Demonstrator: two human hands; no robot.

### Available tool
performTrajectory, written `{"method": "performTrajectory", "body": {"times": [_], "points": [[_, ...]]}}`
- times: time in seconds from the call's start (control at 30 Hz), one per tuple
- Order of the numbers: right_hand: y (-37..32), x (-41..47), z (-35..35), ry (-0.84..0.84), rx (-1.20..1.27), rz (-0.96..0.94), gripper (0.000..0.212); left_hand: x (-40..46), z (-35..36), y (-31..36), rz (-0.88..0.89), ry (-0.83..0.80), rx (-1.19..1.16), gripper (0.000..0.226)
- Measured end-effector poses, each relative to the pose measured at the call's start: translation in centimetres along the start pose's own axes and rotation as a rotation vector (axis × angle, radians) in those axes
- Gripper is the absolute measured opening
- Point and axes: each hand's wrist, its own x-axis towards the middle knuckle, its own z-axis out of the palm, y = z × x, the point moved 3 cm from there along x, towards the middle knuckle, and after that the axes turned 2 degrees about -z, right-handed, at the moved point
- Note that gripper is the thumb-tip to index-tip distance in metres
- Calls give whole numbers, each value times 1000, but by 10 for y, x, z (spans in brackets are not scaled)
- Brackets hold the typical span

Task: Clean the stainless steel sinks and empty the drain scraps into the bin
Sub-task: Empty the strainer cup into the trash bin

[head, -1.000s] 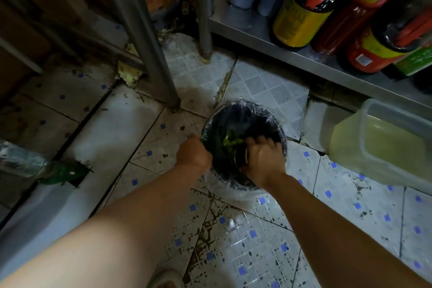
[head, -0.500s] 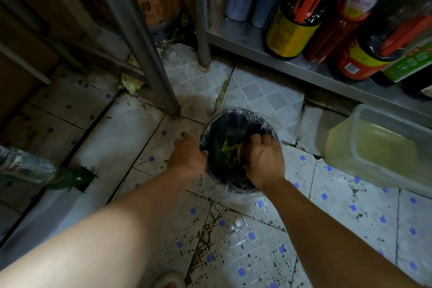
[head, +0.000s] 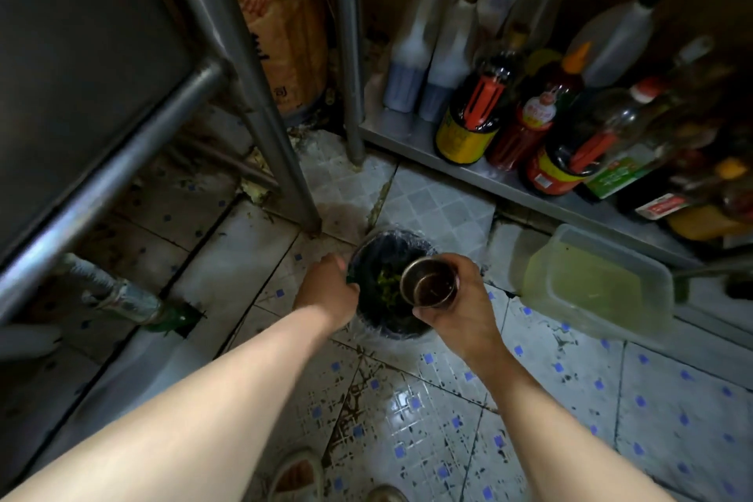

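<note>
A small round bin (head: 373,253) lined with a dark bag stands on the tiled floor. Green scraps (head: 387,285) lie inside it. My right hand (head: 456,306) grips a round metal drain strainer cup (head: 428,283), held mouth up just above the bin's right side; its inside looks dark and bare. My left hand (head: 326,287) is closed on the bin's left rim, with something green at its fingers.
A steel table leg (head: 260,102) and crossbar (head: 114,167) rise at left. A low steel shelf (head: 407,137) holds several sauce bottles (head: 468,118). A clear tub of yellowish liquid (head: 591,285) sits right of the bin. A plastic bottle (head: 122,298) lies at left. My sandalled feet show at the bottom.
My right hand has lifted out of the bin and turned, so the strainer cup now shows mouth up. The view has risen and pulled back. My left hand stays on the rim.
</note>
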Motion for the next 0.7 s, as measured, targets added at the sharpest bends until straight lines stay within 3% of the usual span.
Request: {"method": "performTrajectory", "body": {"times": [0.3, 0.53, 0.7], "points": [[-142, -62, -92, -14, 29, -123, 74, -132, -114, 88, 48, 97, -125, 21], [-236, -101, -132, -42, 40, -277, 79, -213, -187, 118, 79, 131, -298, 7], [-292, -126, -149, -92, 58, -390, 74, -264, -236, 126, 115, 208, -420, 15]]}}
